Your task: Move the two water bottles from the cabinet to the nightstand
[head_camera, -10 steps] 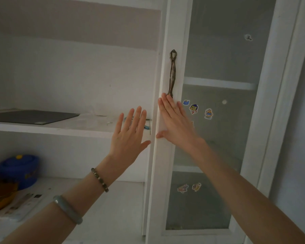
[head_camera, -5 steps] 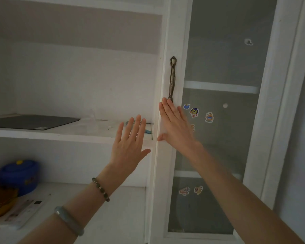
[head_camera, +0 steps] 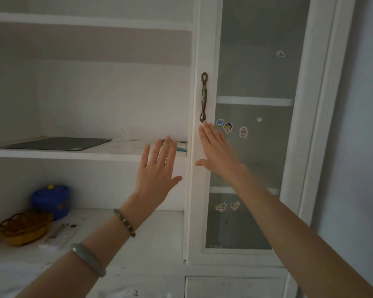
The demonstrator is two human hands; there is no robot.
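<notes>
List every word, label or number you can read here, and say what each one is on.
None can be read.
Blue lidded container: a coloured print, too blurred.
Flat white packet: dark marks, too small.
Cartoon stickers on the glass door: pictures only, no lettering made out.

Dark flat mat (head_camera: 52,144) lay on upper shelf. Below stood blue lidded pot (head_camera: 51,201), amber basket (head_camera: 25,226) just beside it. Cartoon stickers (head_camera: 227,127) dotted glass door; brass handle (head_camera: 203,96) hung upright.

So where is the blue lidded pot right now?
The blue lidded pot sits on the lower open shelf at the far left of the head view, just behind the amber basket.
</notes>
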